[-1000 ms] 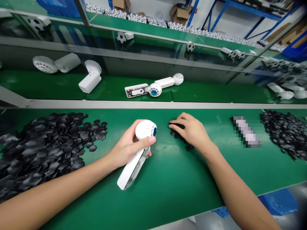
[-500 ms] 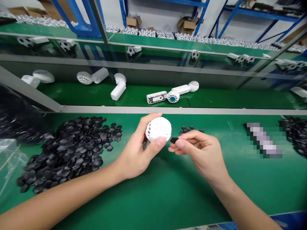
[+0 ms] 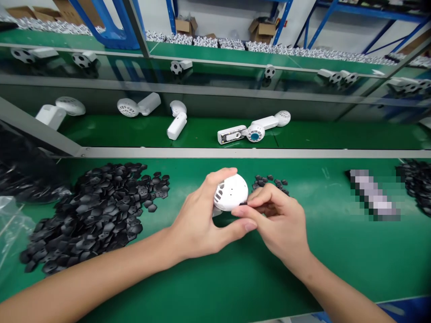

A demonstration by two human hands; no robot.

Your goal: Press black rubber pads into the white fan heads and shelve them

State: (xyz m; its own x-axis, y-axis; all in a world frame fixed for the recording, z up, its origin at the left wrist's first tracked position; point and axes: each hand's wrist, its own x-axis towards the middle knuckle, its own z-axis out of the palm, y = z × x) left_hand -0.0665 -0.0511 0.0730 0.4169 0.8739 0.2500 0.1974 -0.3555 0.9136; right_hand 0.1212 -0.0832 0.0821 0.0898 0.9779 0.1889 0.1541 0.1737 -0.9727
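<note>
While your left hand [image 3: 198,220] curls part-open around the white round head [image 3: 235,193], fingers over its far rim and thumb reaching below, your right hand [image 3: 283,220] pinches almost closed on a thin black piece [image 3: 243,203] at the head's edge, between your two hands. It would seem best to brace the head firmly, line the piece up by touch and press evenly; your right fingertips hide most of it, and your thumbs crowd each other. Just beyond your right hand lies a loose cluster [image 3: 266,180]; left of your left hand spreads a large black heap [image 3: 97,211]. Farther ahead of both, a metal rail [image 3: 215,153] bars the way to white units [image 3: 177,125].
</note>
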